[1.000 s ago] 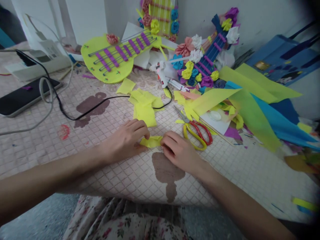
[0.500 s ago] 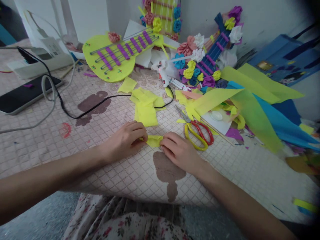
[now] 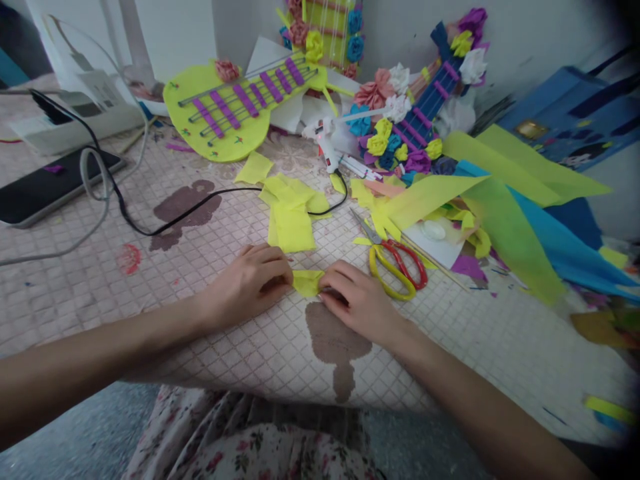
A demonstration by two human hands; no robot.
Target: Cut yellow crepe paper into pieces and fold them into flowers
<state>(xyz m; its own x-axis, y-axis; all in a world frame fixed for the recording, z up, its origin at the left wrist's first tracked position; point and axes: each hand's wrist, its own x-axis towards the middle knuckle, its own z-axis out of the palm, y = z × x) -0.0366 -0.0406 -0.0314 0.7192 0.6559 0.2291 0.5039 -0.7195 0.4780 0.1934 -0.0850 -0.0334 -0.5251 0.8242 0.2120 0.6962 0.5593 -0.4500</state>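
A small piece of yellow crepe paper [image 3: 307, 283] spans the gap between my hands, low over the tablecloth. My left hand [image 3: 255, 279] is closed on its left end, and my right hand [image 3: 357, 297] pinches the right end. The fingertips hide both ends of the paper. Just beyond lies a loose pile of yellow paper squares [image 3: 291, 223], with one more yellow square [image 3: 255, 168] behind it. Scissors [image 3: 393, 263] with one yellow and one red handle rest beside my right hand, blades pointing away.
A white glue gun [image 3: 325, 147] stands behind the pile, its black cable [image 3: 200, 201] running left. At left are a phone [image 3: 55, 187] and a power strip [image 3: 75, 123]. Decorated paper guitars [image 3: 220, 123] fill the back. Long crepe strips [image 3: 520, 233] and scraps cover the right side.
Both hands stay in nearly the same place on the yellow paper. The fingers of my right hand have shifted slightly, showing a wider gap between thumb and forefinger.
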